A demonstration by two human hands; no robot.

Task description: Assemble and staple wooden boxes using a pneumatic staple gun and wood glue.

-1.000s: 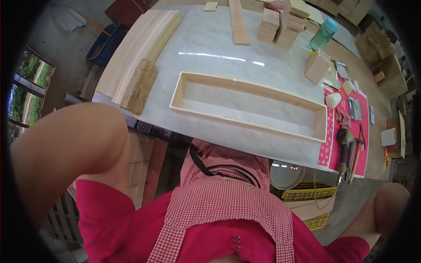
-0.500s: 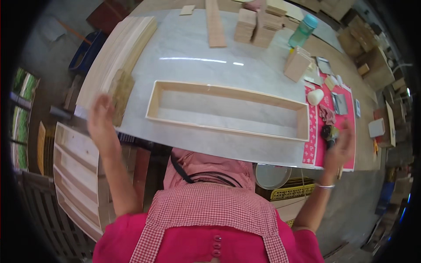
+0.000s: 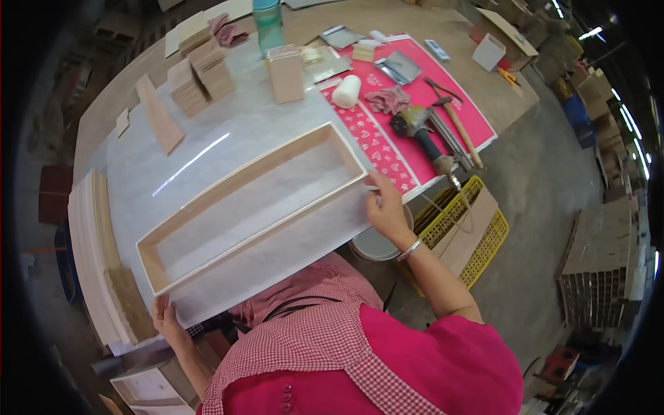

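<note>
Worktop [image 3: 304, 242]: grey, centre to left.
Wooden box [image 3: 256, 173]: slanting across centre.
Pink mat [image 3: 377, 128]: upper right, under a power tool [image 3: 422, 135].
Right hand [image 3: 386, 205]: curled at box's right corner; grip's closure uncertain.
Left hand [image 3: 166, 319]: at box's lower-left corner; cannot tell if gripping.

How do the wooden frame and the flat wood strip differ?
The wooden frame has four raised walls; the wood strip is flat. The frame is longer than the strip. Left hand and right hand are at the frame; the strip lies beyond it. Both sit on the table.
</note>
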